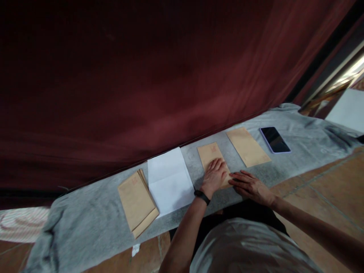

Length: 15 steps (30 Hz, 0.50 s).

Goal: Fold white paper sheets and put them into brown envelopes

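Note:
A brown paper envelope [209, 151] with a small red print lies on the grey cloth in front of me. My left hand [215, 175], with a black band at its wrist, rests flat on the envelope's lower half, fingers stretched out. At the envelope's lower right edge lies my right hand [250, 184], its fingers extended and their tips touching the paper. To the left are white paper sheets [170, 182] with a fold crease across them. Another brown envelope [247, 148] lies flat to the right of my hands.
A stack of brown envelopes [136, 201] sits left of the white sheets. At the right lies a phone [275, 140] in a pale purple case. A dark red curtain [159, 83] hangs behind the grey cloth [91, 220]. A white scrap [135, 249] is on the tiled floor.

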Motion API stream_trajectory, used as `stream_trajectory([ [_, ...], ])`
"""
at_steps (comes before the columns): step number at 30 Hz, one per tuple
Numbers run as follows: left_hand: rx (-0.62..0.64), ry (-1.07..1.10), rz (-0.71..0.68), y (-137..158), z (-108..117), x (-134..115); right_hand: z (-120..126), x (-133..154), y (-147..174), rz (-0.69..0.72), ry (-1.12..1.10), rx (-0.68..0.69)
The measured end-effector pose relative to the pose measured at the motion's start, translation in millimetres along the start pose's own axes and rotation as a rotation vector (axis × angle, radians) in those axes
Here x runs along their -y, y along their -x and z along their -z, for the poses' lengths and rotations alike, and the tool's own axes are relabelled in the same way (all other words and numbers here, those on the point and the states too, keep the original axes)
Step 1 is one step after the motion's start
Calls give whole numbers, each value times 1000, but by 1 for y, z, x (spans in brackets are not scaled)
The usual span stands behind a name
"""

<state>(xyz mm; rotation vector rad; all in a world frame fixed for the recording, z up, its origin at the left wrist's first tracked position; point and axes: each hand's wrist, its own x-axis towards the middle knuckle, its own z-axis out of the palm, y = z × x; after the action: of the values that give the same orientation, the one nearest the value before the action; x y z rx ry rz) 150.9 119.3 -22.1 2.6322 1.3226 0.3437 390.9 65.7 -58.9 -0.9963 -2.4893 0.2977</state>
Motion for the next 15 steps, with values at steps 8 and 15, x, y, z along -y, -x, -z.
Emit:
stream_trajectory([
  [8, 3, -126, 90, -24, -24, 11, 0, -1, 0, -40, -8, 56],
  [15, 5, -129, 238, -49, -27, 16, 2, 2, -2, -65, -2, 60],
])
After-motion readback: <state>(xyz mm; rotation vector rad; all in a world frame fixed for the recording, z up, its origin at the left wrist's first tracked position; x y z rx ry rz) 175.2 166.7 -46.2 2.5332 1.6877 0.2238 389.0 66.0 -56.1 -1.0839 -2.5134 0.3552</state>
